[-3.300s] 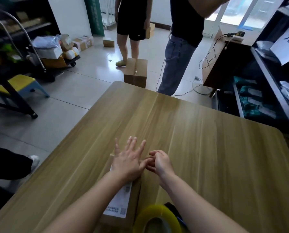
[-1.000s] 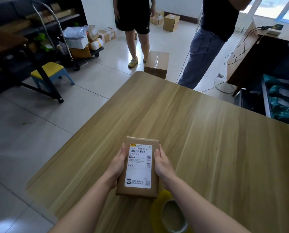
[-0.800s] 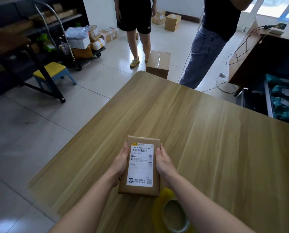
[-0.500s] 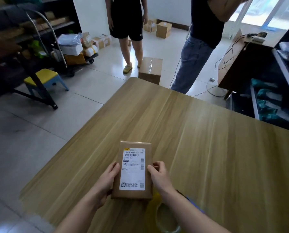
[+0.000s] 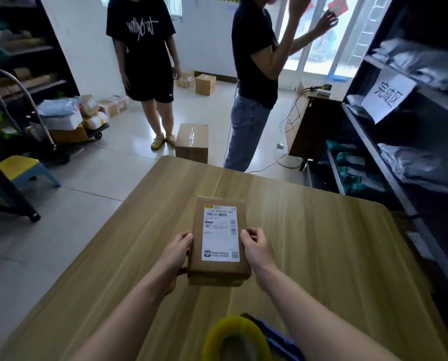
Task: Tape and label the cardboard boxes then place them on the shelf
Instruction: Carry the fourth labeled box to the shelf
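Here, left hand [image 5: 176,252] and right hand [image 5: 257,246] clasped the labelled cardboard box [image 5: 219,241] by its long sides above the table [image 5: 322,243]; it looked light, stiff, best gripped there

Both forearms bare to the frame's edge, left hand [image 5: 177,252] and right hand [image 5: 256,247] ungloved

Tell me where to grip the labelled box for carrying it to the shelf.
Grip the labelled box by its two long side edges, left hand and right hand coming from opposite sides. It is a slim, flat slab, label up, so the narrow sides fit the palms.
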The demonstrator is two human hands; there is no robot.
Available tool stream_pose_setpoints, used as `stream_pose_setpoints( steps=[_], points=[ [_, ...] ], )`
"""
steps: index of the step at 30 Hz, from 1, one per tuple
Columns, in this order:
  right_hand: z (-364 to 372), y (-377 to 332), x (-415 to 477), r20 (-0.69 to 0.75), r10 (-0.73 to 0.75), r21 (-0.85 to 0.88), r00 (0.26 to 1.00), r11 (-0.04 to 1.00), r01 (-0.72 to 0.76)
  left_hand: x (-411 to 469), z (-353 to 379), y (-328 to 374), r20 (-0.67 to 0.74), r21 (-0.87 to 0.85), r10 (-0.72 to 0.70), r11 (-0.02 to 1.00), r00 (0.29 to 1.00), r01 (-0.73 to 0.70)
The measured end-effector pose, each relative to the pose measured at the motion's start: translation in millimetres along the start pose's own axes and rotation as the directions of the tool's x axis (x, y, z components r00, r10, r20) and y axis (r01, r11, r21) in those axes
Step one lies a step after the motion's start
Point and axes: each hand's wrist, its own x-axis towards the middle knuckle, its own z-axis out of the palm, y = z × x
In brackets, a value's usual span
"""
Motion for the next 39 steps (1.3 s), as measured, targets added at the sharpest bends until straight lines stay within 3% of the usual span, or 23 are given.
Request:
stream_pose_setpoints(
  steps=[13,25,34,39],
  points=[
    [-127,-23,-28,-0.262,-0.040,0.157,0.964,0.984,0.084,-29,124,70,0.282,0.058,0.142,0.985,0.949,-0.165],
    [-265,-15,-114,-0.551,-0.062,0.183,0.832,0.964,0.193,-107,256,79,0.490,0.054,0.198,0.965,0.849,-0.257],
    [-350,-9,-215,-0.649,-0.082,0.290,0.756,0.892,0.347,-198,329,87,0.662,-0.012,0.217,0.960,0.717,-0.279],
    [-389,-18,-286,-0.657,-0.206,0.226,0.725,0.864,0.450,-264,359,103,0.746,-0.084,0.258,0.951,0.614,-0.297]
  ],
)
